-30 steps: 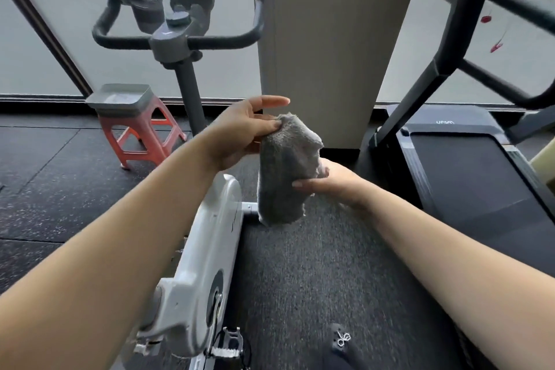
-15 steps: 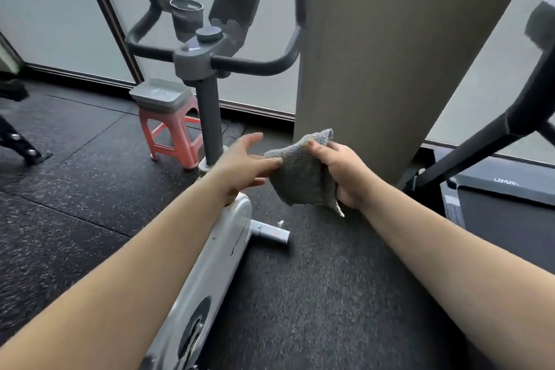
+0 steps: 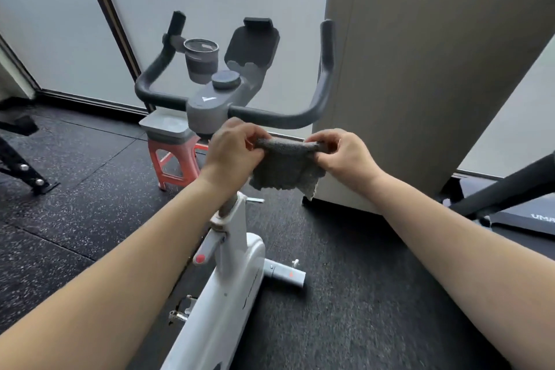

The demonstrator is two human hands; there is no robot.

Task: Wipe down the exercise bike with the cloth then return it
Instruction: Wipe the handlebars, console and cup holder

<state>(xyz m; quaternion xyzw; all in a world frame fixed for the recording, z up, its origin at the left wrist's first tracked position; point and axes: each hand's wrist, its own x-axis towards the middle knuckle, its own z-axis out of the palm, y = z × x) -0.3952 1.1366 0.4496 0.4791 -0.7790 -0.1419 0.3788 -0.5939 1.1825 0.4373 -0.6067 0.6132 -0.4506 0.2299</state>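
A grey cloth [image 3: 285,168] hangs stretched between both hands, just below and in front of the bike's handlebar. My left hand [image 3: 232,149] pinches its top left corner and my right hand [image 3: 342,156] pinches its top right corner. The white exercise bike [image 3: 231,276] stands under my arms, with a grey console [image 3: 210,108], black handlebars [image 3: 318,99], a cup holder [image 3: 200,60] and a phone holder [image 3: 251,42]. The cloth is apart from the bike.
A red stool with a grey top [image 3: 171,144] stands behind the bike's post. A beige pillar [image 3: 420,69] rises at right, with a treadmill [image 3: 528,213] beside it. Black equipment legs [image 3: 27,171] sit at left on the dark rubber floor.
The view has tilted up towards the handlebars. Both hands rose and spread the cloth out; it went from hanging folded to being held by its two top corners.
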